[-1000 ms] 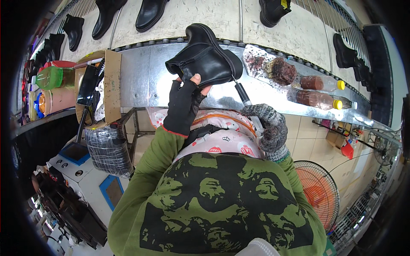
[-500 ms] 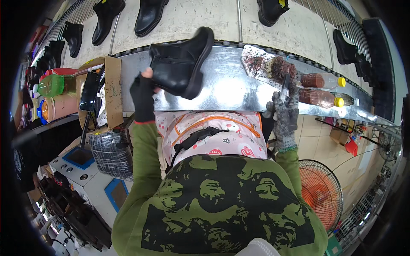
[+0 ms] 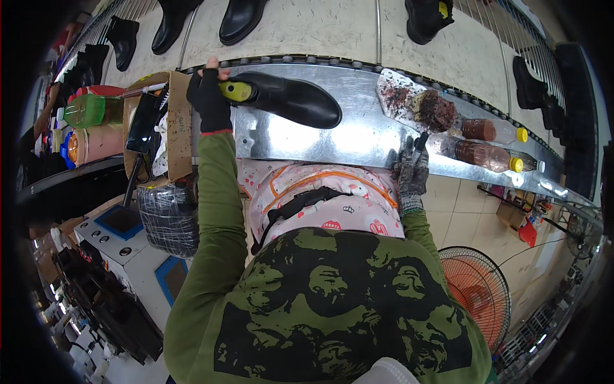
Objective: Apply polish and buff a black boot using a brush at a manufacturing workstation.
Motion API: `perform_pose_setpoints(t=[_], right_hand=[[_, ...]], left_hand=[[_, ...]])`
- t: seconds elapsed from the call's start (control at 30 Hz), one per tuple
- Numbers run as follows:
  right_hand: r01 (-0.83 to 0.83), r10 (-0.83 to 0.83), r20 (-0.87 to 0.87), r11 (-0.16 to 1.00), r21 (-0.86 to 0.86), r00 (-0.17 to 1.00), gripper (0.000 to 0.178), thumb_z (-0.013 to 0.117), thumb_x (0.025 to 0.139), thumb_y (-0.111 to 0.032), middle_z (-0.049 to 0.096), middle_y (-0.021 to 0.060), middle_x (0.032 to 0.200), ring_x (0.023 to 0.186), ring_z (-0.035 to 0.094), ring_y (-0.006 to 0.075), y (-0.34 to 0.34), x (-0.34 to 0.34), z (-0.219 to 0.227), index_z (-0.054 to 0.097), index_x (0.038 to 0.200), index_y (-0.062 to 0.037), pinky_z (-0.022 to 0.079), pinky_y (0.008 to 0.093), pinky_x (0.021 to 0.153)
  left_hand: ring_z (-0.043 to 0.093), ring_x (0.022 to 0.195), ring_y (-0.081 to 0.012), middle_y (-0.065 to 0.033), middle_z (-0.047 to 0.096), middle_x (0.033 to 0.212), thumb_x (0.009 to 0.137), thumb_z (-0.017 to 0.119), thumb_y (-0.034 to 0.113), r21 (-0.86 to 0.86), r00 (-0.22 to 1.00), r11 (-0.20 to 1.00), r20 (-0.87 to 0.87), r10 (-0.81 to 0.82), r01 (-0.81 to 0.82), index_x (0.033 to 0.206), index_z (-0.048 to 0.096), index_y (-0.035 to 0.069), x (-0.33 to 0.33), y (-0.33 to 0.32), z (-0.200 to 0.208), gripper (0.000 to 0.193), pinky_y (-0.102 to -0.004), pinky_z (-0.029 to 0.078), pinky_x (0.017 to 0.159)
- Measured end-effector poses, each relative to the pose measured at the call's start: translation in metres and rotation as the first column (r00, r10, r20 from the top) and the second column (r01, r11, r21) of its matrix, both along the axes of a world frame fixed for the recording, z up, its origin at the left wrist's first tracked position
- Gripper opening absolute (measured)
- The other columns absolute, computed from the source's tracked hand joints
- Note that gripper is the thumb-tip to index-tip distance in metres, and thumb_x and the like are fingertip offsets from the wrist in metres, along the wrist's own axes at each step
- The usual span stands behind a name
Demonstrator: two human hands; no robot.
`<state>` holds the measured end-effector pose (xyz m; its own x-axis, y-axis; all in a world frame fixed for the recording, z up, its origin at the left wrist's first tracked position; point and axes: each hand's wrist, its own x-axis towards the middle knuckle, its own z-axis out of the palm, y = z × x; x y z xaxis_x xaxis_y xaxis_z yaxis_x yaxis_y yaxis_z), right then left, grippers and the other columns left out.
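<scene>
A black boot (image 3: pixel 294 99), apparently being positioned, lies over a metal bench (image 3: pixel 288 146), left hand (image 3: pixel 210 101) at its open end, grip unclear, right hand (image 3: pixel 411 171) closed around a dark tool (image 3: pixel 420 142), the next move calling for steadiness.

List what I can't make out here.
All in the head view:
Boot's underside: hidden by its own upper.
Left hand's hold on it: the glove hides the contact.
Tool's lower end: covered by the right hand.
Far boots: some cut off by the upper edge.
</scene>
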<state>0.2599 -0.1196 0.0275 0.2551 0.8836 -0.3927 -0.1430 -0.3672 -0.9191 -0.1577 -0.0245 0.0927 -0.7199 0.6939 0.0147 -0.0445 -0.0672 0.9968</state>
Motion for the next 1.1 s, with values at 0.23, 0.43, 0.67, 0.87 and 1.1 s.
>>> perform_pose_setpoints(t=[0.23,0.43,0.67,0.87,1.1], right_hand=[[-0.015,0.015,-0.007,0.998,-0.066,1.0,0.038,0.054,0.088,-0.003,0.059,0.001,0.088,0.053,0.049,0.0078,0.004,0.004,-0.003,0.045,0.124,-0.011,0.043,0.0206,0.046],[-0.048,0.06,0.1,0.991,-0.124,0.993,0.038,0.055,0.087,-0.002,0.059,0.0027,0.089,0.053,0.05,0.0087,0.009,0.001,0.007,0.046,0.123,-0.011,0.043,0.021,0.045],[-0.073,0.08,0.076,0.993,-0.097,0.994,0.035,0.053,0.087,-0.005,0.056,0.0026,0.071,0.047,0.049,0.0099,0.009,0.0,0.01,0.046,0.121,-0.0108,0.041,0.0228,0.041],[-0.085,0.098,0.136,0.991,-0.104,0.986,0.039,0.053,0.086,-0.003,0.057,0.0022,0.076,0.049,0.05,0.0097,0.007,0.002,0.008,0.045,0.123,-0.0135,0.042,0.0223,0.041],[-0.075,0.091,0.172,0.992,-0.099,0.981,0.039,0.053,0.087,-0.005,0.058,0.0019,0.079,0.051,0.051,0.0083,0.006,0.004,0.0,0.045,0.125,-0.0108,0.042,0.0216,0.043]], left_hand=[[0.06,0.074,-0.017,-0.009,0.062,0.081,0.084,0.066,0.021,0.078,0.97,0.99,0.22,0.101,-0.121,0.087,0.057,0.003,0.009,-0.065,-0.012,0.02,-0.0258,0.046,0.067],[0.062,0.095,-0.0229,-0.0131,0.061,0.102,0.083,0.063,0.025,-0.024,0.701,0.979,0.702,-0.128,0.202,0.111,0.054,-0.001,0.032,-0.094,0.004,0.038,-0.0318,0.052,0.079],[0.062,0.097,-0.0251,-0.0138,0.059,0.109,0.079,0.055,0.01,0.042,0.645,0.965,0.737,-0.204,0.258,0.124,0.047,0.0,0.023,-0.096,-0.005,0.047,-0.0365,0.053,0.086],[0.057,0.106,-0.0266,-0.0162,0.054,0.118,0.065,0.051,0.001,0.193,0.768,0.925,0.517,-0.378,0.326,0.135,0.035,0.001,0.053,-0.073,0.031,0.072,-0.0375,0.049,0.092],[0.051,0.112,-0.0181,-0.0108,0.052,0.123,0.06,0.06,0.005,0.16,0.762,0.783,0.183,-0.622,0.601,0.134,0.038,0.001,0.072,-0.061,0.054,0.077,-0.0298,0.04,0.098]])
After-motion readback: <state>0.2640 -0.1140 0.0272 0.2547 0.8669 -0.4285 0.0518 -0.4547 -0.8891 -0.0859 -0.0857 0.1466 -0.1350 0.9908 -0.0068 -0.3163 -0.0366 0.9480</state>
